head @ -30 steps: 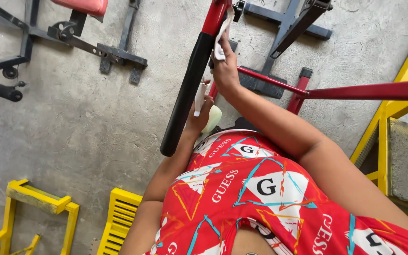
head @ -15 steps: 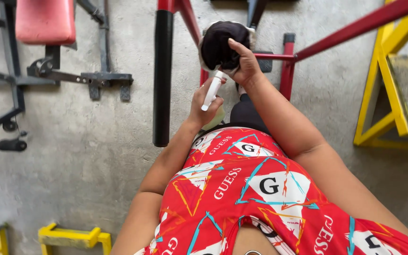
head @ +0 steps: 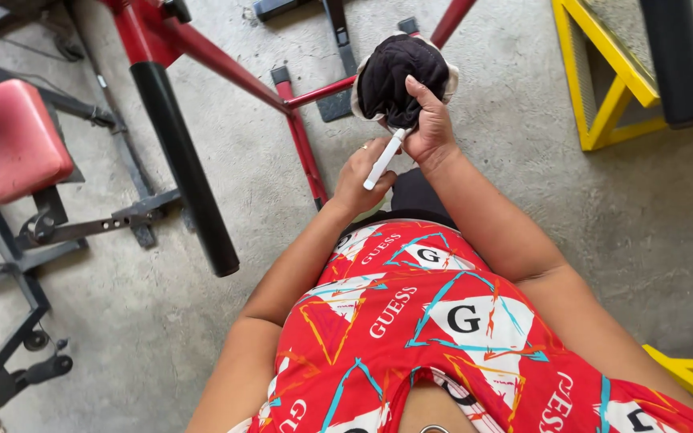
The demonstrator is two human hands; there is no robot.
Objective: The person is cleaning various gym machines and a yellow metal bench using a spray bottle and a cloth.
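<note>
looking down past the red patterned shirt (head: pixel 435 321), the left hand (head: pixel 365 178) is wrapped around a slim white spray bottle (head: pixel 383 159), its upper end angled up toward a bundled cloth (head: pixel 399 76); the right hand (head: pixel 428 124) grips that cloth firmly from below and the side, thumb laid across it. the cloth is dark on its face with a pale edge, held out in front of the body over the concrete floor (head: pixel 523 160), bottle and cloth all but touching. to wet it well, i judge the nozzle should stay close and aimed at the bunched face, with the cloth held steady. beyond stand a red machine frame (head: pixel 226 64), its black padded bar (head: pixel 182 164), a red seat pad (head: pixel 10 140) and a yellow frame (head: pixel 603 96)
</note>
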